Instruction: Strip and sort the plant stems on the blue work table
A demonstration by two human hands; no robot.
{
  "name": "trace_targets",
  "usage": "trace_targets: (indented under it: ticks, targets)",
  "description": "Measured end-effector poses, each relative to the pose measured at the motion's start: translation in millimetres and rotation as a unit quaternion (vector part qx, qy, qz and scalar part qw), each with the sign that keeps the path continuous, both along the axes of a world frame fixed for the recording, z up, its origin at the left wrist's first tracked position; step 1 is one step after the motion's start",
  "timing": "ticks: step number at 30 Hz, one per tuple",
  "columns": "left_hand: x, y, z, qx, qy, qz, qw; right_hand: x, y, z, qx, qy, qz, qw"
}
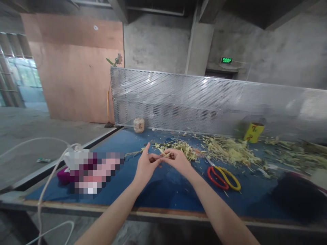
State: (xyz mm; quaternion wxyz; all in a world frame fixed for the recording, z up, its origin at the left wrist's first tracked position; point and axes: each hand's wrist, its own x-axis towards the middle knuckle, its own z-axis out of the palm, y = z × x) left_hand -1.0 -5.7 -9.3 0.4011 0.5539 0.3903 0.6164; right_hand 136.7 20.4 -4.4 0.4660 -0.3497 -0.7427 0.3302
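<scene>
Currently, two hands meet over the table (166, 195), fingertips almost touching. The right hand (177, 159) is closed to a pinch: thumb and bent fingers grip one pale strip (165, 154). The left hand (148, 164) is partly closed: one digit stands upright, clear of the strip, while the others draw together at the strip's near end. The strip is located between the two hands, just in front of the near heap (187, 149).

Count of items on the table:
- Heaps of dry strips: one near, directly beyond the hands; one larger heap (227, 149) to its right; further loose stalks (293, 154) at far right, not countable.
- Scissors (223, 178): one pair, one red handle and one yellow, right of the hands.
- Yellow can (254, 132): one, behind the larger heap.
- Pale jar (139, 125): one, near the perforated panel (158, 92).
- Dark object (298, 195): one, at right, blurred; identity cannot be determined.
</scene>
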Motion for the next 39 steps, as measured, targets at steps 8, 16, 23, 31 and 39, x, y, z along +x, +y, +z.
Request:
trace_targets:
  ticks: [8,16,23,31,39]
  targets:
    - [-0.9,2.3,-2.0,-0.052,-0.011,-0.069,0.996,8.3,10.4,2.7,-0.046,0.043,-0.007,0.998]
    - [-1.1,-1.4,0.9,-0.068,-0.043,-0.054,0.995,10.9,4.6,6.2,-0.113,0.017,0.067,0.991]
    - [-3.3,-1.4,7.5,0.011,-0.052,-0.03,0.998,6.0,-3.3,8.4,-0.123,-0.001,0.09,0.988]
    - [-4.7,0.3,7.7,0.042,-0.144,0.036,0.988,6.6,-2.4,7.5,-0.125,-0.005,0.066,0.99]
    - [-0.1,1.3,7.3,-0.079,-0.165,0.024,0.983,6.2,1.6,6.9,-0.173,0.064,0.108,0.977]
